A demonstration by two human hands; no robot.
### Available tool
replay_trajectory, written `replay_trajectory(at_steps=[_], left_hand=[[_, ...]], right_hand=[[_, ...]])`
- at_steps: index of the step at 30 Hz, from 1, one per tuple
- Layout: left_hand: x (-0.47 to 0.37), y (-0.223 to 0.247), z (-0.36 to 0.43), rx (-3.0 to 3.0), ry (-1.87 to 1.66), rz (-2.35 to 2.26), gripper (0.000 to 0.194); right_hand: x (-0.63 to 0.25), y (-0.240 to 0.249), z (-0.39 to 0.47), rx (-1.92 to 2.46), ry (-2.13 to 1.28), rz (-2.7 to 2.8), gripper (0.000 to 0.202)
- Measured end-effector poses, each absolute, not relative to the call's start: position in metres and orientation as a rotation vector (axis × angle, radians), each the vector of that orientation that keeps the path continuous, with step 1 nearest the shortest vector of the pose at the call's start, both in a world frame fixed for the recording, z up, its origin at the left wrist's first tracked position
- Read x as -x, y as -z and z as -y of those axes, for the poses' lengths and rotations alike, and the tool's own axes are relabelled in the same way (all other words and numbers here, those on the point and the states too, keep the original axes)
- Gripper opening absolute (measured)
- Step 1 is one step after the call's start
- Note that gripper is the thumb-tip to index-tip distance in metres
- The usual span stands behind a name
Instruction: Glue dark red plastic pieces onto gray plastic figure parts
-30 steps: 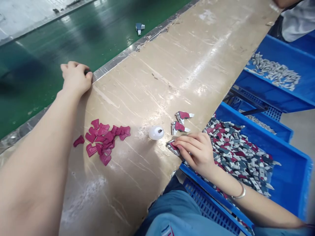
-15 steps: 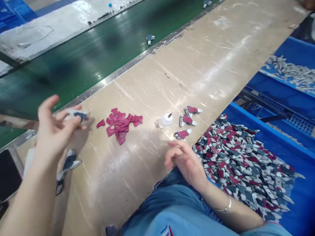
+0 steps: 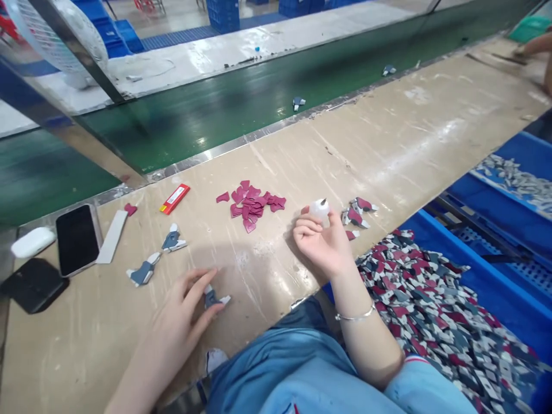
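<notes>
Light-blue cloth covers the wearer's body at the near edge, and both bare forearms reach past it over the tan worktop (image 3: 241, 259). From the lower left, the left hand (image 3: 185, 307) comes in back up, its thumb and index finger parted around a grey-blue and white piece (image 3: 213, 298). The thumb overlaps the piece's near side; whether the fingers pinch it, I cannot tell.

To the right, the blue bin (image 3: 446, 226) holds many maroon, grey and white pieces, beside a forearm bent upward with a silver bracelet (image 3: 356, 317) at its wrist. The right hand (image 3: 321, 241) is turned palm up, fingers curled, gripping a small white bottle (image 3: 319, 211) between them and the thumb, its dark tip upward.

Just beyond that hand lie assembled maroon-and-white pieces (image 3: 356, 217). Left of the bottle is a pile of maroon pieces (image 3: 252, 204); farther left, two more grey-blue and white pieces lie near a phone (image 3: 77, 240). Past the worktop runs a green belt (image 3: 241, 112), with a white fan (image 3: 64, 37) beyond it.
</notes>
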State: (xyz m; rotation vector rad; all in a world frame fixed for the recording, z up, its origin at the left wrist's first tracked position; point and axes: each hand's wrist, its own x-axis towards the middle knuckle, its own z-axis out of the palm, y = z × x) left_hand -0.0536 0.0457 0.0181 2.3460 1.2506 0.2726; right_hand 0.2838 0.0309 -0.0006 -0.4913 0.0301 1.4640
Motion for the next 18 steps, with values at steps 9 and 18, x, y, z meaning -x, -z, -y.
replay_trajectory(at_steps=[9,18], left_hand=[[0.037,0.019,0.001,-2.393,-0.544,-1.583,0.057],[0.015,-0.014,0.004,-1.467,-0.743,-1.351,0.060]], right_hand=[[-0.231,-0.008,-0.017,0.973,-1.294,0.602,0.052],[-0.196,0.017,0.002,1.025,-1.052,1.019,0.039]])
